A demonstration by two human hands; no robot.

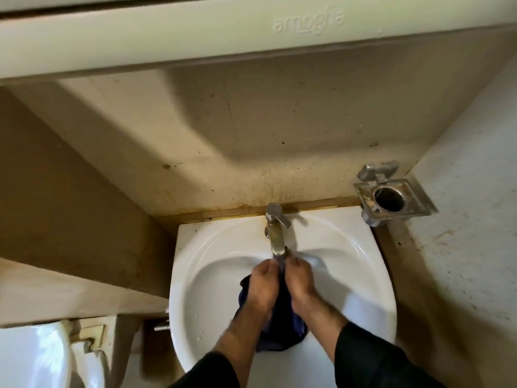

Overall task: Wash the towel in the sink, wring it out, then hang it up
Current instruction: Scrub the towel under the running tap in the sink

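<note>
A white toilet (30,357) sits at the near left. Over the white sink (201,289), the left hand (261,287) and right hand (299,281) each grip a dark blue towel (282,329) bunched between them, just below the tap (275,233). A metal holder (391,197) is mounted far right.

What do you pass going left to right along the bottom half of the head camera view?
Toilet cistern → small chrome fitting → white sink → left hand → dark blue towel → right hand → metal tumbler holder.
</note>
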